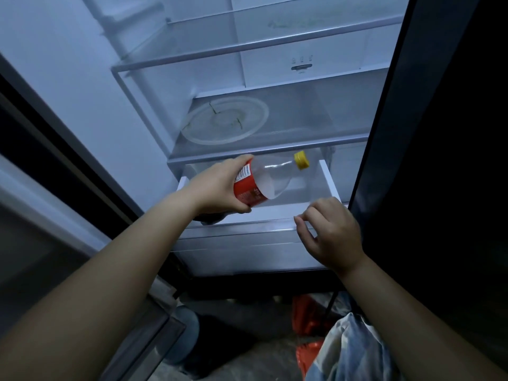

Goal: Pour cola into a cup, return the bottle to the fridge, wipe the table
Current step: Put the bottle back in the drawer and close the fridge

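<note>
The bottle point(270, 178) is gripped at the label by the left hand point(217, 188), above the drawer point(328, 178). The right hand point(332, 232) is curled at its rim; whether it grips cannot be told.

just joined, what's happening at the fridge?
A person is putting the cola bottle away. The left hand grips it by its red label, tilted with the yellow cap pointing inward, over the pulled-out drawer of the open fridge. The right hand pinches the drawer's front rim. The bottle is not yet set down.

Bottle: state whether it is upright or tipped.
Tipped. The bottle lies almost sideways in the left hand, its yellow cap pointing away into the fridge.
</note>
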`<state>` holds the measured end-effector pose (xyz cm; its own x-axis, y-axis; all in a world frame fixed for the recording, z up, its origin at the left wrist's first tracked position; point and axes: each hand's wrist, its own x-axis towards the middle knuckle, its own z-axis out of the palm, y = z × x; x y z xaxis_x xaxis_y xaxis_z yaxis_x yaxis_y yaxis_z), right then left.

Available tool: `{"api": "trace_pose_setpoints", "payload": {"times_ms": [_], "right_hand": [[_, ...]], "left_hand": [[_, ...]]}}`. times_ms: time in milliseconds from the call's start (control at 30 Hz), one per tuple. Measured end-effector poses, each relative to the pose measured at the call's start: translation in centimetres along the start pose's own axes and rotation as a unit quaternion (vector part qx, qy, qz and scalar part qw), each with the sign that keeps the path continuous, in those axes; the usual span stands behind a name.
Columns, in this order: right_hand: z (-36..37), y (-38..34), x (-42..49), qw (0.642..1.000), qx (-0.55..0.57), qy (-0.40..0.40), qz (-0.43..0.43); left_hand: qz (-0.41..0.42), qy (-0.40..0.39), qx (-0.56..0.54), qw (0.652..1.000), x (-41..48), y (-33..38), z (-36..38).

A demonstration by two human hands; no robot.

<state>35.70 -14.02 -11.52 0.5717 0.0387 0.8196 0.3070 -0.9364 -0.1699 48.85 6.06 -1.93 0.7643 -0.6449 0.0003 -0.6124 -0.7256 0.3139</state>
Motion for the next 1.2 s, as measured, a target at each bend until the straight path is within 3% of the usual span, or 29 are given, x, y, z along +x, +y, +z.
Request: {"api": "trace_pose_setpoints", "payload": {"times_ms": [367, 767, 1200], "right_hand": [[0.2, 0.1, 0.0, 1.0, -0.006, 0.016, -0.008], [0.6, 0.0, -0.3, 1.0, -0.024, 0.014, 0.008], [0.5, -0.3, 0.1, 0.999, -0.025, 0.021, 0.011]], "left_hand": [[-0.024, -0.186, 0.137, 0.973, 5.9, -3.2, 6.7], [0.008, -0.194, 0.221, 0.956, 7.2, -4.4, 10.5], [-0.027, -0.189, 0.147, 0.97, 7.1, -3.5, 9.7]]}}
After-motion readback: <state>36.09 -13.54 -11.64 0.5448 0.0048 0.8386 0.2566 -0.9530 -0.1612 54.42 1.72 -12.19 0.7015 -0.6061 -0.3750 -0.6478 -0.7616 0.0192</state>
